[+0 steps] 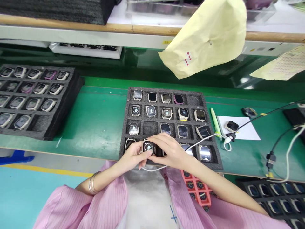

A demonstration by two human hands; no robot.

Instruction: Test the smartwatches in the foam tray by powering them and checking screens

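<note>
- At the worktop's [102, 127] left end: dark foam tray [65, 105], rows of watches seated.
- Near edge, middle: left hand [133, 154], grasping one lit watch [148, 145], thumb over its screen.
- Said watch: held above the front row of a grey foam tray [195, 100].
- Right hand [170, 149]: fingers gripping its other side.
- Farther right: light-green tool [215, 121], then white paper [251, 133] bearing another watch [231, 126].
</note>
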